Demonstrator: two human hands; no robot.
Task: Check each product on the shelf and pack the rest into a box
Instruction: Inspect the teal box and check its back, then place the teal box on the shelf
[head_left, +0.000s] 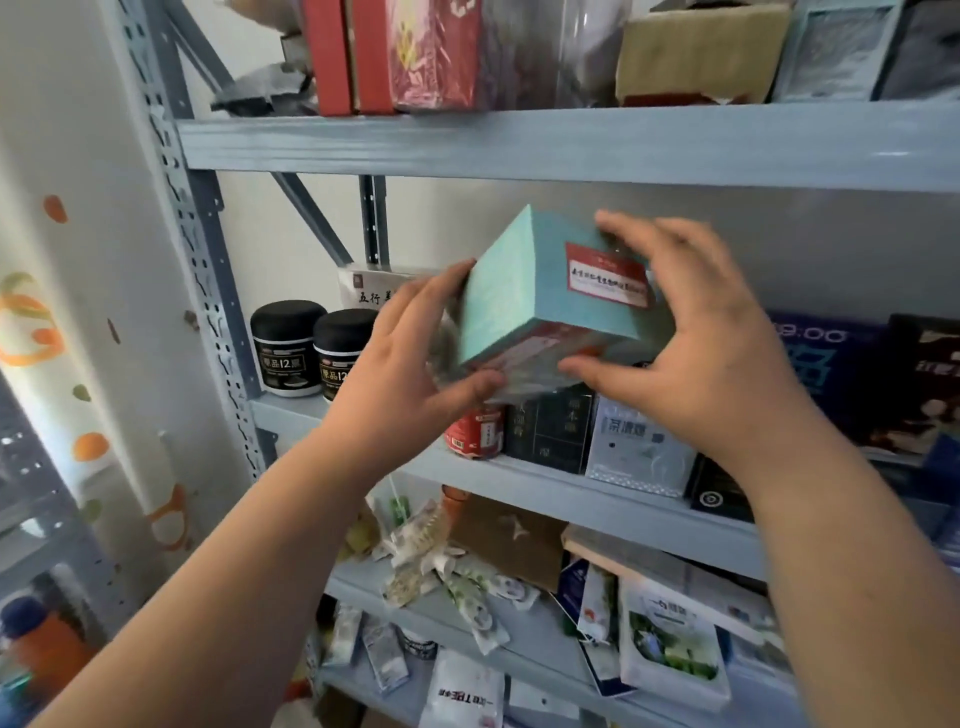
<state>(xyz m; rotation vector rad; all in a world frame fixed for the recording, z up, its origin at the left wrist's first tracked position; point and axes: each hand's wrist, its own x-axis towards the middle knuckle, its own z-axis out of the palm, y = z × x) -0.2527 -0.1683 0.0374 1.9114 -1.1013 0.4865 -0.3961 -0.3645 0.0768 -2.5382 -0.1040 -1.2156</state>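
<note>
**Left hand (410, 353), teal box (540, 291), right hand (701, 343): a tilted hold over a crowded shelf (571, 501)**

The left hand grips the box's lower left corner, thumb underneath and fingers behind the side face. The box sits in mid-frame, lifted off the shelf and tipped, with its red label turned up. The right hand is spread wide, fingertips on the top right edge and thumb under the bottom, so the box is pinched at its edges and not cupped.

The chief risk, as I judge it, is a slip. The hold is at corners, and the picture is blurred around the box, which suggests it is being turned. If it drops, it lands on whatever stands below.

At the left, two black jars (288, 353) stand near the left wrist, where a swing of the forearm could knock them. Directly under the box are a red can (475, 434), a dark carton (550, 431) and a pale carton (639, 454), close together at the shelf's front edge. A falling box could push them off onto the loose sachets (457, 582) on the shelf below.

No packing box is in view.
</note>
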